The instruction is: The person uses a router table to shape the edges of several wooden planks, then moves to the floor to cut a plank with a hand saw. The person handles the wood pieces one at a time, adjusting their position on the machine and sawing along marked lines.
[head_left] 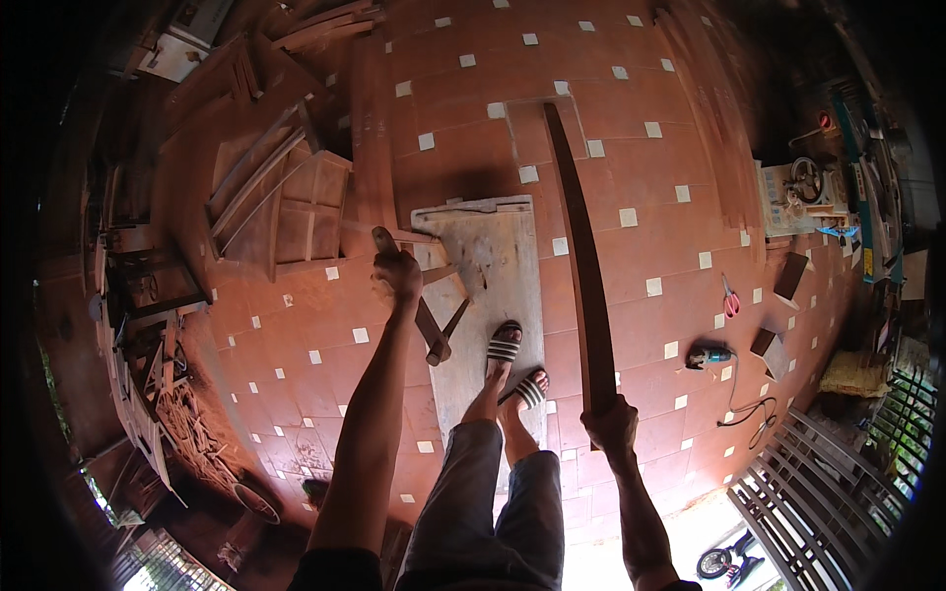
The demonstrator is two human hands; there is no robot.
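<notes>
Plank (581,246), long, dark and slightly curved, is the biggest thing we handle: it runs from our right hand (611,426) up and away across the tiled floor (473,148), its far end lying on the tiles well ahead of us. Our right hand is wrapped shut around its near end, fingers curled over the edge. Beside the plank on its left lies a pale board (493,295), flat on the floor, and we stand on it in striped sandals (517,369), one foot crossed just behind the other. Off to the left of the board sits a wooden frame (281,202) made of slats, tilted on the floor, with more timber stacked beyond it. Our left hand (397,271) is closed in a fist around the top of a mallet (426,320), whose handle slants down to a head that rests on the board near our feet. On the right, well apart from the plank, we see a small blue power tool (708,357) with its cord trailing over the tiles, and farther off a pair of red-handled scissors (730,295). A few dark wood offcuts (790,276) lie beyond them.
</notes>
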